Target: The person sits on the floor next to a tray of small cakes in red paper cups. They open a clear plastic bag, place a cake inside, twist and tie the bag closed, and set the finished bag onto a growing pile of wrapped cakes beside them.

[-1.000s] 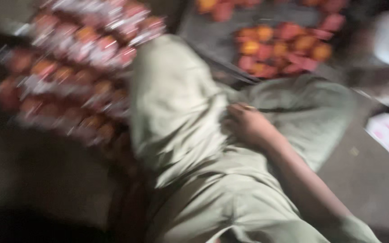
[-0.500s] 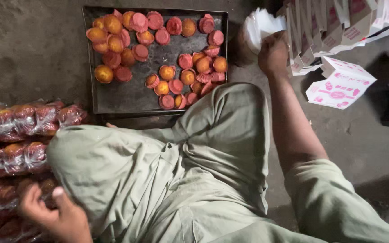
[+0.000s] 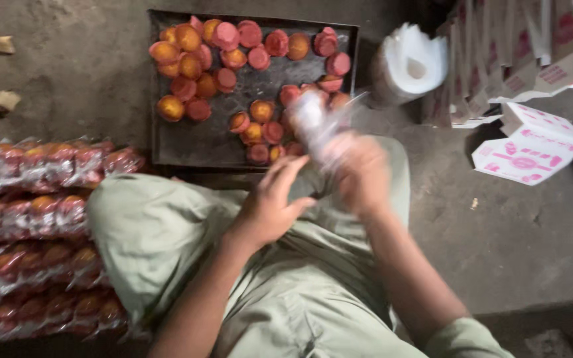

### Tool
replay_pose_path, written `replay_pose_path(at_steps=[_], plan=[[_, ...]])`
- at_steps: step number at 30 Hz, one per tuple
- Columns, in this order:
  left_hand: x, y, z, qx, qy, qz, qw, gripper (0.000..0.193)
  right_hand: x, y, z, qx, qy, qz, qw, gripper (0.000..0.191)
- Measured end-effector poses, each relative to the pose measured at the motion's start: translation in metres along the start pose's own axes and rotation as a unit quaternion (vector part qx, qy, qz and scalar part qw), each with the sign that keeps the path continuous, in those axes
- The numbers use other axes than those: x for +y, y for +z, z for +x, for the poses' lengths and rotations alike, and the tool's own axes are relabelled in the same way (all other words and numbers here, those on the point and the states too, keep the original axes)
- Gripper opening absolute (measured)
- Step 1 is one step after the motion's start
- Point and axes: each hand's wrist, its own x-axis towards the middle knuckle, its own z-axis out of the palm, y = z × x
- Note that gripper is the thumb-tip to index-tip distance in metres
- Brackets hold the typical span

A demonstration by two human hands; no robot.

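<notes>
Hands at work above a dark tray (image 3: 193, 142) of round cakes: right hand (image 3: 359, 169) grips what seems a clear wrapper (image 3: 316, 119), blurred, left hand (image 3: 273, 202) released, fingers spread beside it.

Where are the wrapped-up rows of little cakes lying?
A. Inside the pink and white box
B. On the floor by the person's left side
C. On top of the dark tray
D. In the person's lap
B: the wrapped rows of cakes lie on the floor at the left of the picture, below and to the left of the dark tray, which holds only loose cakes.
</notes>
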Motion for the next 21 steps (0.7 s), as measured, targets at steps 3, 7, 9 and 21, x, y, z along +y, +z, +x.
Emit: replay_pose_path(at_steps=[3,7,9,21], plan=[[-0.035,-0.001,0.001,0.026,-0.047,0.071,0.996,0.01,0.029,0.037,-0.036,-0.058,0.165,0.208,0.962,0.009],[-0.114,-0.066,-0.017,0.194,-0.134,-0.028,0.971,0.01,0.076,0.039,-0.028,-0.013,0.102,0.106,0.989,0.024],[-0.14,-0.09,-0.025,0.199,-0.243,-0.126,0.941,0.015,0.088,0.045,-0.022,-0.08,0.046,0.107,0.99,0.036],[-0.179,-0.088,-0.038,0.221,-0.087,0.015,0.971,0.01,0.093,0.139,-0.04,-0.151,-0.032,-0.154,0.976,0.028]])
